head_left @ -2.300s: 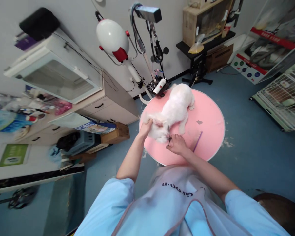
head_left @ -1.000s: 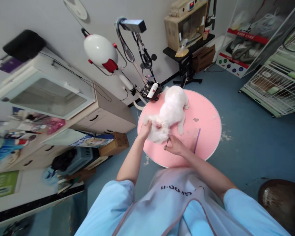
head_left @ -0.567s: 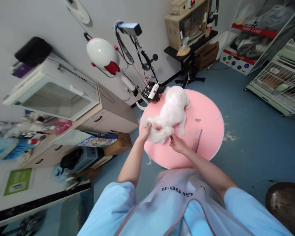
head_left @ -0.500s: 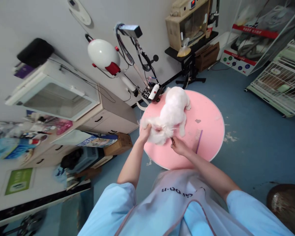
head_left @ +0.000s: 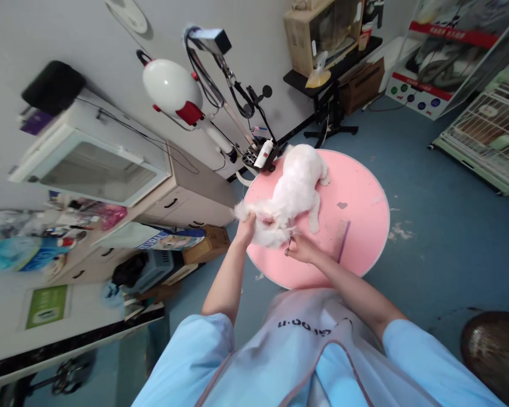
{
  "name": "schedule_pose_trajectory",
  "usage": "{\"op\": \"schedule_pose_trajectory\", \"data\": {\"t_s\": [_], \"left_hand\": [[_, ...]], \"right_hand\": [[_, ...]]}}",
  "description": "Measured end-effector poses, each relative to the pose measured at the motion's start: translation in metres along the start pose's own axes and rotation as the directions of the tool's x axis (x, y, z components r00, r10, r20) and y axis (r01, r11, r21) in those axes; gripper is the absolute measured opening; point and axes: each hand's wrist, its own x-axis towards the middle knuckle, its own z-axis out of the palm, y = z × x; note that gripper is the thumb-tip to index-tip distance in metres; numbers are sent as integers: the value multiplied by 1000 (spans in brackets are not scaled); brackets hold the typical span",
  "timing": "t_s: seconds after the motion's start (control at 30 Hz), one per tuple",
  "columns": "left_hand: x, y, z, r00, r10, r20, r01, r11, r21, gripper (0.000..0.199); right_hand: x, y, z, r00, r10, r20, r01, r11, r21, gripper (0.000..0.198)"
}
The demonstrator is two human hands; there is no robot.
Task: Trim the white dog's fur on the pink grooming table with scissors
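Observation:
A white, short-clipped dog [head_left: 299, 186] is on a round pink table [head_left: 365, 203], its fluffier head towards my left hand [head_left: 246, 227]. That hand is closed on the fur of the dog's head. Close to the other side of the head is my right hand [head_left: 303, 249], fingers curled round scissors [head_left: 287, 249]. A finger loop shows, while the blades are hard to make out against the white fur. To the right of my right hand, a comb with a purple spine [head_left: 344, 240] lies on the table, partly behind my forearm.
A tool holder with a white bottle [head_left: 263, 154] stands at the table's far left edge. Beyond it are a white and red dryer [head_left: 172, 87] on an arm and a cabinet [head_left: 182, 198]. A wire cage [head_left: 487, 124] is at right, a brown stool [head_left: 494, 356] near right.
My right hand has shifted left with the scissors, along the dog's head. My left hand still grips the head fur, slightly further left. The whole view has shifted a little.

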Motion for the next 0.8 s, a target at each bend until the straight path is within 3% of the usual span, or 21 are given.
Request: {"op": "schedule_pose_trajectory", "data": {"t_s": [0.17,0.3,0.4,0.63,0.8], "left_hand": [[3,-1,0,997,-67,-48,64,996,-56,54],[4,-3,-2,1000,-7,-28,5,998,-59,52],[4,-4,-4,1000,4,-16,-5,998,-68,50],[3,-3,-4,1000,16,-21,-18,996,-82,47],[2,1,-1,999,-12,-38,8,996,-83,47]], "right_hand": [[7,3,-6,1000,5,9,-5,998,-63,23],[11,-3,-13,999,-39,32,44,986,-160,36],[14,-7,-21,998,-27,57,40,972,-231,31],[15,-13,-36,989,-95,117,121,962,-245,38],[17,-15,-41,988,-80,135,112,963,-246,33]]}}
